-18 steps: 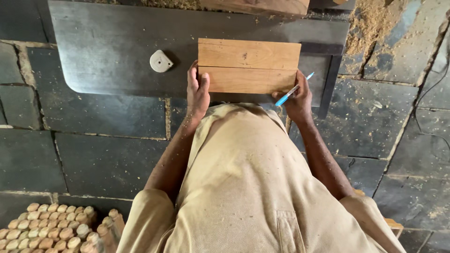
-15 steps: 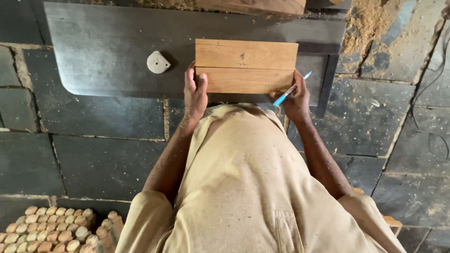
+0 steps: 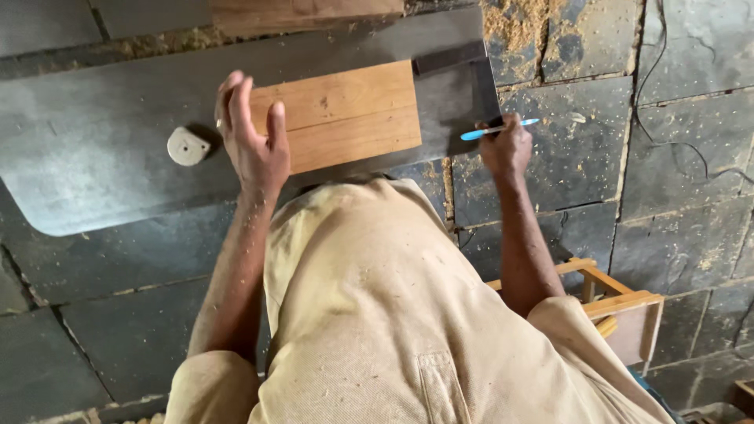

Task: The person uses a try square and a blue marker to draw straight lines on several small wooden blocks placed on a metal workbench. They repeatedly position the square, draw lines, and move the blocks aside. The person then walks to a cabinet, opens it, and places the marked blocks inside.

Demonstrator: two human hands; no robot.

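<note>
A rectangular wooden board (image 3: 345, 116) made of two joined planks lies on a dark grey metal worktop (image 3: 102, 157). My left hand (image 3: 253, 143) hovers over the board's left end, fingers spread, holding nothing. My right hand (image 3: 504, 146) is off the board, past the worktop's right edge, closed around a light blue pen (image 3: 499, 129) that points right. A small round pale tape measure (image 3: 188, 146) sits on the worktop just left of my left hand. My beige shirt fills the lower middle.
A dark metal bar (image 3: 449, 57) lies at the board's upper right corner. Another plank (image 3: 306, 14) lies along the top edge. Sawdust (image 3: 518, 22) covers the dark stone floor. A small wooden stool (image 3: 620, 310) stands at lower right. A black cable (image 3: 667, 118) runs across the floor.
My left hand has lifted off the board's edge and opened. My right hand with the pen has drawn away from the board to the right. The view has shifted and tilted.
</note>
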